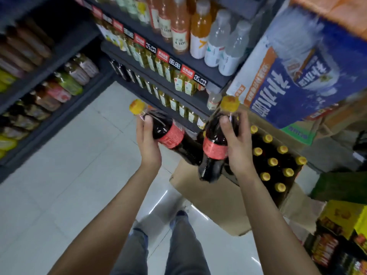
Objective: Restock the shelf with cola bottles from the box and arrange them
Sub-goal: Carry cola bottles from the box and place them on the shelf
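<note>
My left hand (pixel 147 141) grips a dark cola bottle (pixel 172 135) with a red label and yellow cap, tilted with its cap to the upper left. My right hand (pixel 237 143) holds a second cola bottle (pixel 214 143), nearly upright with its yellow cap on top. Both bottles hang above the floor, in front of the open cardboard box (pixel 210 197). Several more yellow-capped cola bottles (pixel 273 161) stand inside the box, at the right. The dark shelf (pixel 164 108) with rows of drinks runs behind the bottles.
A second dark shelf unit (pixel 49 120) full of bottles lines the left side. Stacked blue and white cartons (pixel 301 76) rise at the upper right, with yellow and green cartons (pixel 341 217) at the lower right. White tiled floor (pixel 69 175) lies between, with my legs below.
</note>
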